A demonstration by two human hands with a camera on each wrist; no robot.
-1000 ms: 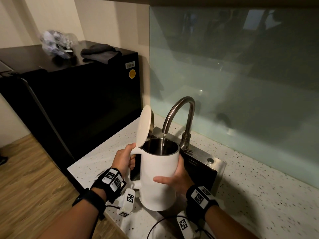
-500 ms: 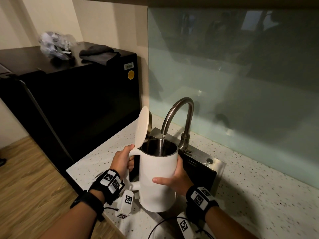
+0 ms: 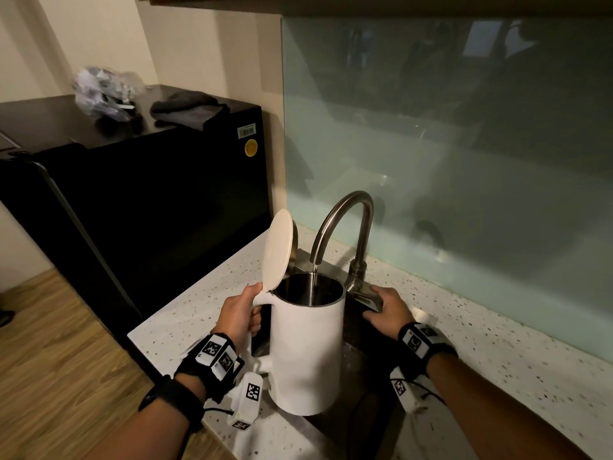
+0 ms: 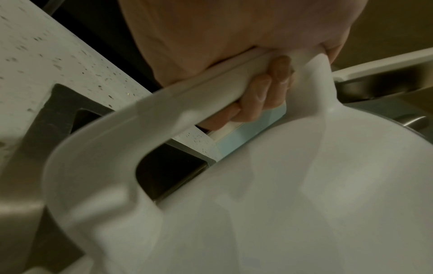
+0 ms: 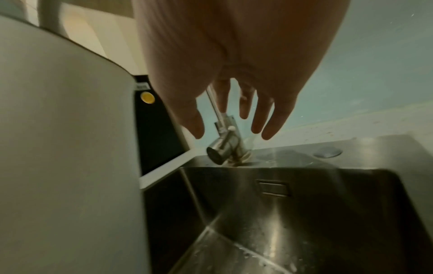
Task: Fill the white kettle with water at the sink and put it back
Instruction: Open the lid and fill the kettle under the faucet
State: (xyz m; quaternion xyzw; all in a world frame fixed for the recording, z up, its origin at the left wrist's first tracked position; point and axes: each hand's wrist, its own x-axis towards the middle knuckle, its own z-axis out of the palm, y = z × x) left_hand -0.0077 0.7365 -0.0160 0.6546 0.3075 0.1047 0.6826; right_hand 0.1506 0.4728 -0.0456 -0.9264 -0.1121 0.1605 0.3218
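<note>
The white kettle (image 3: 306,353) hangs upright over the steel sink (image 5: 293,213), its round lid (image 3: 277,249) flipped up. A thin stream of water runs from the curved faucet (image 3: 341,220) into the kettle's mouth. My left hand (image 3: 238,313) grips the kettle's handle (image 4: 211,83), fingers curled round it. My right hand (image 3: 386,308) is off the kettle, to its right, with straight spread fingers (image 5: 257,118) just above the faucet lever (image 5: 222,148). I cannot tell whether they touch it.
A black fridge (image 3: 149,200) stands left of the speckled counter (image 3: 497,360), with a plastic bag (image 3: 102,91) and a dark cloth (image 3: 189,107) on top. A glass backsplash (image 3: 464,144) rises behind the faucet. A black cord lies at the sink's near edge.
My right hand has left the kettle's side and moved right and back to the faucet lever. The left hand alone now holds the kettle under the running water.
</note>
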